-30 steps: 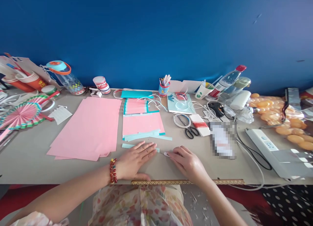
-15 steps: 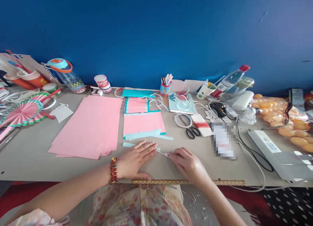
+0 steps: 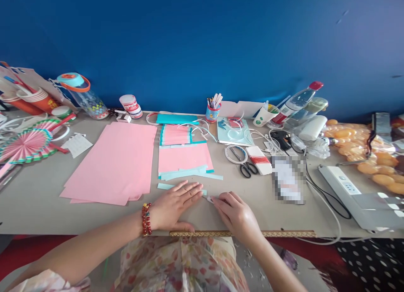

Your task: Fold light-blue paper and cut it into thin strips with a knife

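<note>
My left hand (image 3: 176, 203) lies flat with fingers spread over a light blue paper strip (image 3: 164, 186), whose two ends show on either side. My right hand (image 3: 235, 212) pinches a small white tool (image 3: 210, 199) with a thin tip, close to the strip's right end. Farther back lie more light blue strips (image 3: 186, 173) on a pink sheet with blue edges (image 3: 184, 156). A smaller pink piece (image 3: 176, 135) with blue edging sits behind it. Large pink sheets (image 3: 116, 161) are stacked to the left.
Black-handled scissors (image 3: 248, 170), a thread card (image 3: 259, 160) and a power strip (image 3: 342, 187) lie to the right. A pen cup (image 3: 213, 113) and bottles stand along the wall. A folded paper fan (image 3: 27, 144) is at the left. A patterned wooden strip (image 3: 284, 233) runs along the front edge.
My right hand has moved a little left with the tool, nearer to my left fingers. My left hand stays on the strip. The view has shifted slightly.
</note>
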